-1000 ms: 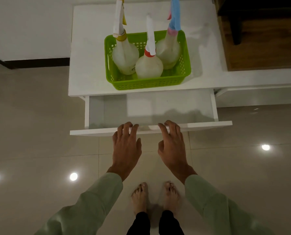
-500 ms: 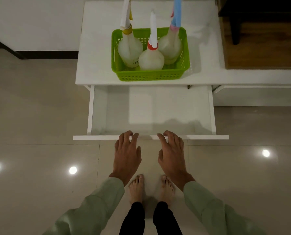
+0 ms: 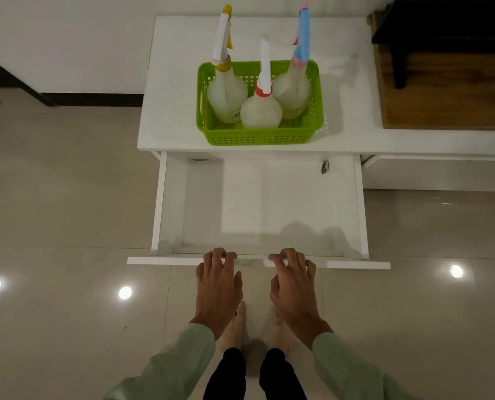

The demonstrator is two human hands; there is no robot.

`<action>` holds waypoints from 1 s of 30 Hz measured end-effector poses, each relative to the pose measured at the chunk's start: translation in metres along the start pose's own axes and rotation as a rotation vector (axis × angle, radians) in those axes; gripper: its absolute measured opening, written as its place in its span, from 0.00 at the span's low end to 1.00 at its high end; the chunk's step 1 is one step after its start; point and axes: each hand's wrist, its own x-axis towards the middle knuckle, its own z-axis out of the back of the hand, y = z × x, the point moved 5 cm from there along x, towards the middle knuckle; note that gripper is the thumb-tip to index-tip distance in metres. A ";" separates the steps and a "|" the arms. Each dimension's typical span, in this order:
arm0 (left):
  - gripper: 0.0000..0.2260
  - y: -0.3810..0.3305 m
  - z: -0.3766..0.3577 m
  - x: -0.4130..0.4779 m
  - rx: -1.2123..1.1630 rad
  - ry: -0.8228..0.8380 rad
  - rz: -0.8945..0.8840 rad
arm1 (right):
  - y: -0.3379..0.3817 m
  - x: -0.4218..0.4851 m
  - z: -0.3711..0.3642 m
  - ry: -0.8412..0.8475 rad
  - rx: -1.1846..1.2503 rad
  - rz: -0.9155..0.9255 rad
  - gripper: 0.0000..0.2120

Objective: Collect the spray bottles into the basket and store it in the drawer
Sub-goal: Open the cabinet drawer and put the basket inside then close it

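A green plastic basket [image 3: 258, 137] stands on the white cabinet top [image 3: 171, 111]. Three translucent spray bottles stand upright in it: a yellow-capped one [image 3: 226, 96] at the left, a red-capped one [image 3: 261, 111] in front, a pink-and-blue one [image 3: 294, 88] at the right. Below, the white drawer [image 3: 269, 203] is pulled far out and holds nothing. My left hand [image 3: 219, 287] and my right hand [image 3: 294, 287] both have their fingers hooked over the top edge of the drawer front [image 3: 356, 264].
A dark wooden unit [image 3: 448, 82] stands on the cabinet top to the right of the basket. Glossy floor tiles [image 3: 61, 226] surround the drawer. My bare feet [image 3: 237, 327] are just below the drawer front. A small metal fitting [image 3: 324, 167] sits at the drawer's back right.
The drawer has slid much farther out of the cabinet toward me, with both hands staying on its front edge. The basket and bottles have not moved.
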 end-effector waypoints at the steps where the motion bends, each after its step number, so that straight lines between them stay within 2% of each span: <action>1: 0.16 0.001 -0.001 -0.001 -0.005 -0.003 0.004 | -0.001 0.000 0.000 0.002 0.005 0.010 0.20; 7: 0.16 0.000 0.017 0.016 -0.122 -0.048 0.005 | 0.003 0.019 0.028 -0.065 0.121 0.047 0.17; 14: 0.16 -0.023 0.111 0.114 -0.349 -0.300 -0.052 | 0.010 0.114 0.126 -0.431 0.507 -0.041 0.16; 17: 0.16 -0.032 0.149 0.161 -0.415 -0.439 -0.054 | 0.013 0.158 0.161 -0.556 0.533 -0.038 0.16; 20: 0.17 -0.032 0.170 0.201 -0.434 -0.502 -0.025 | 0.011 0.196 0.184 -0.635 0.492 -0.060 0.17; 23: 0.21 -0.026 0.176 0.236 -0.406 -0.442 0.079 | 0.002 0.229 0.188 -0.588 0.451 -0.156 0.21; 27: 0.27 -0.016 0.171 0.269 -0.387 -0.256 0.230 | -0.015 0.267 0.179 -0.371 0.470 -0.293 0.25; 30: 0.20 -0.009 0.168 0.281 -0.363 -0.202 0.291 | -0.021 0.284 0.175 -0.244 0.482 -0.352 0.20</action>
